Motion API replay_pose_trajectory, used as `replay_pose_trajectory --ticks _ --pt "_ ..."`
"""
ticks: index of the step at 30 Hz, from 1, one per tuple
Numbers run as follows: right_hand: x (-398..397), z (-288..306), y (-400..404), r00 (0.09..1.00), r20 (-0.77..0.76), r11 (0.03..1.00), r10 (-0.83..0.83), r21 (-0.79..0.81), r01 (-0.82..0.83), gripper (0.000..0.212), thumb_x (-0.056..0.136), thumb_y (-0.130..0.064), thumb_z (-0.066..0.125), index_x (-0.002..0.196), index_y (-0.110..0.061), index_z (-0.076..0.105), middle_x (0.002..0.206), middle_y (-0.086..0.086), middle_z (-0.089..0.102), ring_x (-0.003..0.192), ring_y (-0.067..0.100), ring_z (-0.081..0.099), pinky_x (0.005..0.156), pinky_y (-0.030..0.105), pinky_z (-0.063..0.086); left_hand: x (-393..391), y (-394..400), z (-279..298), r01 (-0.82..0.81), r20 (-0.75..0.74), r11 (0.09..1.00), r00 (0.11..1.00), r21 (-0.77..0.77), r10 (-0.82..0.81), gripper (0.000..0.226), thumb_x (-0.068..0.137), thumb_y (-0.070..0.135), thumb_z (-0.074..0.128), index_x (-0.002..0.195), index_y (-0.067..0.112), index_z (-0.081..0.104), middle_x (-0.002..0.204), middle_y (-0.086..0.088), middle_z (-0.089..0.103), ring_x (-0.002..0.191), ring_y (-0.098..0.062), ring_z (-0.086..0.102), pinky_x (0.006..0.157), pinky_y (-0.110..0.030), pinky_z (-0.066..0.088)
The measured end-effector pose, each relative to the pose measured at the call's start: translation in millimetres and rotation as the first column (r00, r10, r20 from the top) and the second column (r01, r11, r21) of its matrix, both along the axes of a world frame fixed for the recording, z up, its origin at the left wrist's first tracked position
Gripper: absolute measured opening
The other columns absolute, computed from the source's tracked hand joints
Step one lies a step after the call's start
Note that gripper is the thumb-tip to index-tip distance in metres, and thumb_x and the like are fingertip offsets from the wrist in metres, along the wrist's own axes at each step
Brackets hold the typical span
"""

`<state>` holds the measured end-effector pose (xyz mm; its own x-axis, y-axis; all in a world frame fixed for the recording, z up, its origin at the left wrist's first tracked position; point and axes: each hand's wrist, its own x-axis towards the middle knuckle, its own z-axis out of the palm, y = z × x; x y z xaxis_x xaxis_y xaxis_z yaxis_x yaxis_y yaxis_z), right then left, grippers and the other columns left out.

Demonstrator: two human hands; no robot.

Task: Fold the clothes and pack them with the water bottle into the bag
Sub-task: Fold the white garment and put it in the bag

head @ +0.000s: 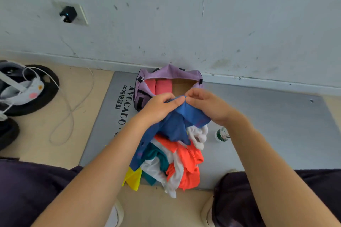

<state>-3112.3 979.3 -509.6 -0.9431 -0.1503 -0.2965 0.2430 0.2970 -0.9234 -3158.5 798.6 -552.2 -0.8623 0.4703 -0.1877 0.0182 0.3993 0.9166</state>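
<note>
A blue garment [177, 125] hangs lifted above a heap of clothes [186, 164] on a grey mat [267, 127]. My left hand [158, 108] and my right hand [206, 105] both pinch its top edge, fingertips almost meeting. The heap holds orange, white, teal and yellow pieces. Behind my hands stands an open purple bag [166, 75] with folded pink items [159, 86] inside at its left. A small water bottle [222, 134] lies on the mat just right of the heap, partly hidden by my right forearm.
A white wall [184, 24] with a plugged socket [69, 14] rises behind the bag. At the left are black wheels [46, 86] and a loose white cable [70, 116] on the beige floor. My knees in dark trousers and pale shoes frame the bottom.
</note>
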Motion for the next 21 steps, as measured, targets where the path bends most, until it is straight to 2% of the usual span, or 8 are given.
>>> replay_pose_trajectory --ticks 6,9,10,12,14,16,19,21 --pt "23 60 3 0.999 0.001 0.985 0.046 0.167 -0.045 0.012 0.091 -0.024 0.064 0.095 -0.012 0.067 0.089 -0.002 0.067 0.084 0.008 0.058 0.08 0.029 0.046 10 -19 73 0.183 -0.125 0.979 0.973 -0.092 -0.194 0.027 0.087 0.033 0.072 0.07 0.018 0.059 0.063 0.007 0.05 0.057 -0.004 0.042 0.057 -0.017 0.035" --pt "36 80 -2 0.993 -0.097 0.966 0.074 0.252 -0.047 0.008 0.09 -0.015 0.065 0.094 -0.014 0.071 0.07 -0.017 0.064 0.067 -0.004 0.054 0.065 0.014 0.043 21 -26 94 0.218 -0.187 0.968 0.953 -0.126 -0.24 0.022 0.087 0.03 0.073 0.072 0.022 0.06 0.057 0.012 0.047 0.051 -0.002 0.039 0.054 -0.017 0.033" --pt "39 87 -5 0.99 -0.124 0.967 0.073 0.251 -0.04 0.008 0.089 -0.013 0.065 0.094 -0.014 0.072 0.065 -0.017 0.062 0.062 -0.005 0.052 0.061 0.01 0.039 23 -28 100 0.212 -0.22 0.97 0.947 -0.119 -0.234 0.019 0.087 0.03 0.072 0.074 0.022 0.062 0.06 0.011 0.051 0.053 -0.001 0.042 0.056 -0.016 0.035" --pt "45 99 -8 0.985 -0.168 0.986 0.041 0.167 -0.012 0.009 0.09 -0.012 0.066 0.096 -0.014 0.072 0.078 -0.002 0.07 0.072 0.003 0.058 0.068 0.016 0.043 28 -29 111 0.217 -0.247 0.971 0.94 -0.096 -0.235 0.011 0.089 0.032 0.07 0.084 0.022 0.068 0.078 0.004 0.065 0.065 -0.001 0.054 0.062 -0.008 0.04" --pt "49 113 -10 0.977 -0.215 0.998 0.018 0.067 -0.003 0.011 0.091 -0.013 0.065 0.1 -0.015 0.071 0.088 0.009 0.071 0.079 0.013 0.062 0.073 0.026 0.046 33 -31 116 0.265 -0.219 0.961 0.936 -0.082 -0.277 0.011 0.091 0.033 0.067 0.098 0.026 0.072 0.095 0.013 0.07 0.085 0.0 0.064 0.074 -0.004 0.042" --pt "50 120 -10 0.965 -0.261 1.0 0.012 0.026 -0.006 0.012 0.091 -0.016 0.066 0.103 -0.018 0.069 0.078 0.003 0.065 0.07 0.013 0.057 0.063 0.022 0.043 41 -33 113 0.276 -0.162 0.961 0.948 -0.014 -0.275 0.011 0.094 0.031 0.062 0.099 0.029 0.073 0.095 0.018 0.073 0.094 0.0 0.066 0.086 -0.009 0.045" --pt "51 111 -7 0.963 -0.27 0.998 -0.016 0.056 0.032 0.015 0.09 -0.014 0.068 0.105 -0.018 0.067 0.072 0.002 0.054 0.065 0.011 0.048 0.058 0.02 0.036 47 -38 100 0.14 -0.054 0.977 0.99 0.161 -0.133 0.024 0.1 0.022 0.053 0.083 0.02 0.069 0.089 0.003 0.075 0.091 -0.014 0.071 0.091 -0.026 0.052" --pt "56 93 -5 0.972 -0.231 0.998 -0.046 0.028 0.054 0.016 0.091 -0.01 0.064 0.105 -0.015 0.067 0.069 -0.007 0.056 0.063 0.004 0.049 0.061 0.016 0.037 49 -39 92 0.086 -0.021 0.985 0.996 0.152 -0.083 0.017 0.1 0.022 0.054 0.087 0.018 0.065 0.095 -0.002 0.075 0.093 -0.019 0.071 0.092 -0.033 0.053"
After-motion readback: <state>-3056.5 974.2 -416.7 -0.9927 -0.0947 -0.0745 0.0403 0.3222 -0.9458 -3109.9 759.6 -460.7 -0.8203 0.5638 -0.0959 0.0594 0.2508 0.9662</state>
